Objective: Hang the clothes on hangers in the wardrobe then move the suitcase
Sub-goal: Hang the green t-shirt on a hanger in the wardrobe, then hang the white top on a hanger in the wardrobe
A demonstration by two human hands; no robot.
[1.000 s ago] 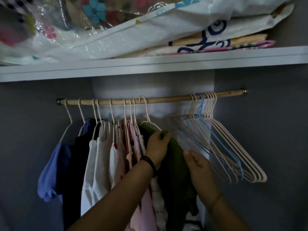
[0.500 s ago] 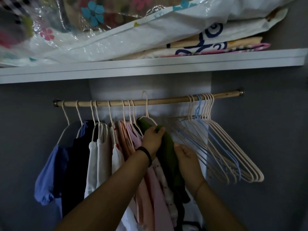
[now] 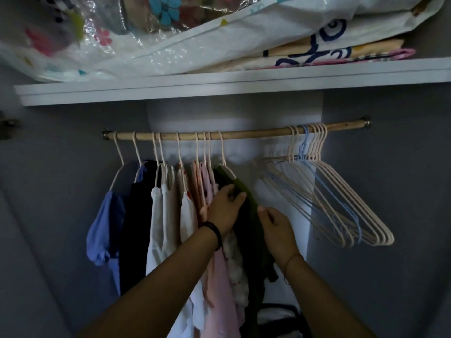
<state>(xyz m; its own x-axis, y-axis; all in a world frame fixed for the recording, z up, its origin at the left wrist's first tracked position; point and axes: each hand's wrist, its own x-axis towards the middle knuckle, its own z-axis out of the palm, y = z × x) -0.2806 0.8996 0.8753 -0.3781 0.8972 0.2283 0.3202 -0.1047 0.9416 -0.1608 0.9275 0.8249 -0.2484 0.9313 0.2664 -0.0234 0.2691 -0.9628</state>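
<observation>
Grips the green garment (image 3: 246,215) at its shoulder with the left hand (image 3: 225,209), fingers curled; pinches its side with the right hand (image 3: 275,228). Has it hooked mid-rod (image 3: 244,135), rightmost of the hung clothes. Seems well along: leaves empty hangers (image 3: 341,203) at the rod's right end, suitcase out of sight.

Dim inside the wardrobe (image 3: 390,203), its sides sunk in grey shadow, with the only brightness on the pale back panel (image 3: 234,118) and the white shelf (image 3: 219,86) edge. Glare glints off the clear plastic bag (image 3: 105,23) up top, smeared soft at the left corner, and the wide lens bows shelf and rail (image 3: 244,135).
</observation>
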